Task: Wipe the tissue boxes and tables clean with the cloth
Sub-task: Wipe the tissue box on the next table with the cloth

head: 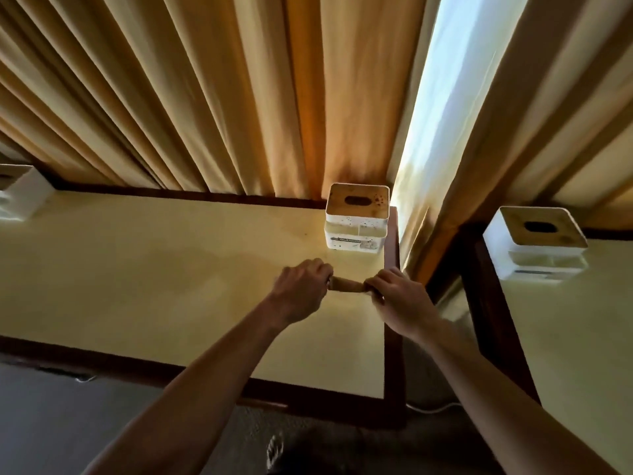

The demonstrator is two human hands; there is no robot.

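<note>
— What are the hands doing in the head view?

— Both are closed on one cloth (346,286), twisted into a tight tan roll. The left hand (301,293) has its fingers curled shut around the roll's left end; the right hand (400,296) pinches and wraps the right end. The roll spans the short gap between the fists, above the table's right side.

— And the table?

— A smooth, pale yellow table (154,275) with a dark brown wooden border. Near its far right corner stands a tissue box (357,221): white, squarish, rounded corners, a wood-toned lid with an oval slot. Dark specks dot the lid and the white front, and a small label runs across the lower front.

— Any others?

— A second tissue box (537,245) of the same shape sits at the far left corner of a neighbouring table (582,337), set apart by a narrow gap. A third box (20,193), partly cut off, is at the first table's far left edge.

— Behind them?

— Pleated beige curtains (205,97), heavy vertical folds, with a bright sheer strip (435,97) between the panels.
</note>
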